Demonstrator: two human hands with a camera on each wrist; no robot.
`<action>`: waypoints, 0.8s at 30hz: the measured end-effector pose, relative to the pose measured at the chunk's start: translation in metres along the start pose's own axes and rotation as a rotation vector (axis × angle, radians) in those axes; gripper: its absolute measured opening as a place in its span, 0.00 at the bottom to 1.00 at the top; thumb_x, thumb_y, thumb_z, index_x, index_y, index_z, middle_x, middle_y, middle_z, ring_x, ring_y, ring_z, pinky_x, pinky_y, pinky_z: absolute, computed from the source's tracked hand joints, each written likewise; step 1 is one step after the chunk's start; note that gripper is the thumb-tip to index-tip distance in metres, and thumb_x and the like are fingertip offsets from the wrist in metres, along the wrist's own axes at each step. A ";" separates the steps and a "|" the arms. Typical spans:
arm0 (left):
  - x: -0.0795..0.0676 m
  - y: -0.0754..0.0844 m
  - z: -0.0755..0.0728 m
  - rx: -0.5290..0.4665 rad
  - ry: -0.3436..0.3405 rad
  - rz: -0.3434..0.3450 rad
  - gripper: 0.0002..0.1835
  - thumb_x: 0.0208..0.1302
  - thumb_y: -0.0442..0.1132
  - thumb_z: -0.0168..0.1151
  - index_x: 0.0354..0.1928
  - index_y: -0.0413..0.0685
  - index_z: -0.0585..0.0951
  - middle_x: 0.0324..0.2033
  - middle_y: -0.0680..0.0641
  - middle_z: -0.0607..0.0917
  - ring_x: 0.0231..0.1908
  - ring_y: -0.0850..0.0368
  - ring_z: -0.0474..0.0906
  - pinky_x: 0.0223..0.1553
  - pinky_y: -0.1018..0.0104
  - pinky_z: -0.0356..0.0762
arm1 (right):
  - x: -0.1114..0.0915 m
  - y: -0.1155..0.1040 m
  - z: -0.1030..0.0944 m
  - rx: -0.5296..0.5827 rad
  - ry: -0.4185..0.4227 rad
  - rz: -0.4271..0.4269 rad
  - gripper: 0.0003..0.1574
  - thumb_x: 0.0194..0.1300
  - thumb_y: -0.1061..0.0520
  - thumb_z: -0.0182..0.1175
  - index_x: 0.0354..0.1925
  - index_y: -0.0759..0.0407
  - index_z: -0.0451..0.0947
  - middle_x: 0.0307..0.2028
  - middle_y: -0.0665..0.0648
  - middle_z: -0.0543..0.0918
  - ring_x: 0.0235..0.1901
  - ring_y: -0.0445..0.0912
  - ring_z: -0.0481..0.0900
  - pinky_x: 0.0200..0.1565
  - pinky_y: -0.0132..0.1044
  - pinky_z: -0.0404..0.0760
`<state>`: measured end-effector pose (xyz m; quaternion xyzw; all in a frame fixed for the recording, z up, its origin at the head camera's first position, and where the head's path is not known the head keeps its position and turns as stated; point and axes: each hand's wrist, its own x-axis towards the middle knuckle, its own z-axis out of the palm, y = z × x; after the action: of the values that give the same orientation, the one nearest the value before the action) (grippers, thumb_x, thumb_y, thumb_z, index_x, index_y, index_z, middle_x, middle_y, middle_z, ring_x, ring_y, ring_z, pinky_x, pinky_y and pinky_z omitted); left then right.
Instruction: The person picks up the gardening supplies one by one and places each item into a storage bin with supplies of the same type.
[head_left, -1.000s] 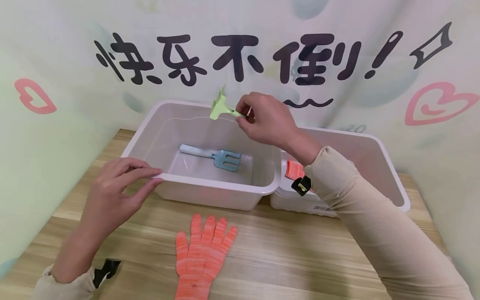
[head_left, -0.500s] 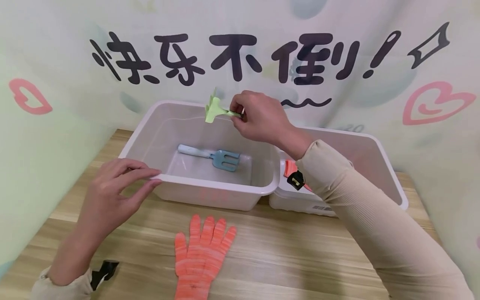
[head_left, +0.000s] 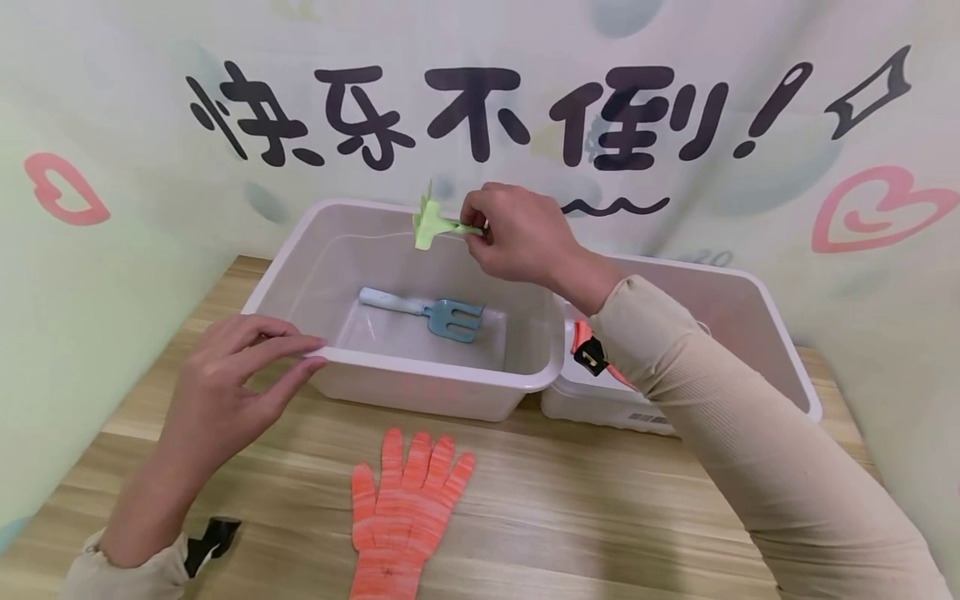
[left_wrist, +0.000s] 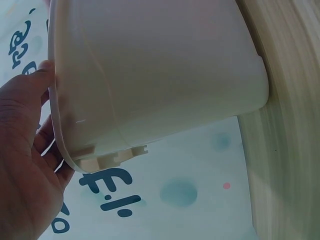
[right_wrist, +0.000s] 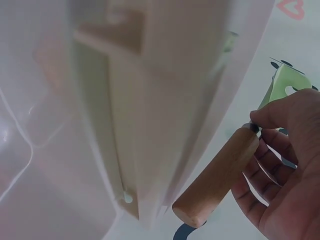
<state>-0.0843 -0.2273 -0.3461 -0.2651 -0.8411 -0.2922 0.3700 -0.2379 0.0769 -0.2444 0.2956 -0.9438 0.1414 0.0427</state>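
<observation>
The right hand (head_left: 525,237) pinches the green rake (head_left: 429,227) at its neck, the wooden handle (right_wrist: 220,175) free, holding it above the left bin (head_left: 427,369), towards the far side. The left hand (head_left: 232,379) grips that bin's near rim at the left. I'd call this carrying; any lowering would want a steady pinch and room beside the blue fork (head_left: 452,321) on the bin's floor.

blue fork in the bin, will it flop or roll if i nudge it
The blue fork probably won't flop: handle and head look rigid. It likely won't roll far, since its broad tined head lies flat. It may slide, as the floor of the white bin looks smooth and glossy.
</observation>
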 end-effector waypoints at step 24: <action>0.000 0.000 0.001 -0.009 0.004 -0.016 0.28 0.74 0.62 0.62 0.38 0.43 0.93 0.34 0.43 0.88 0.40 0.48 0.78 0.57 0.77 0.63 | -0.008 0.005 0.000 -0.016 0.083 0.015 0.13 0.73 0.55 0.55 0.41 0.53 0.88 0.38 0.52 0.87 0.36 0.48 0.81 0.35 0.45 0.80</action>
<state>-0.0844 -0.2269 -0.3465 -0.2597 -0.8411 -0.2994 0.3681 -0.2338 0.0852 -0.2475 0.2821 -0.9445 0.1465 0.0833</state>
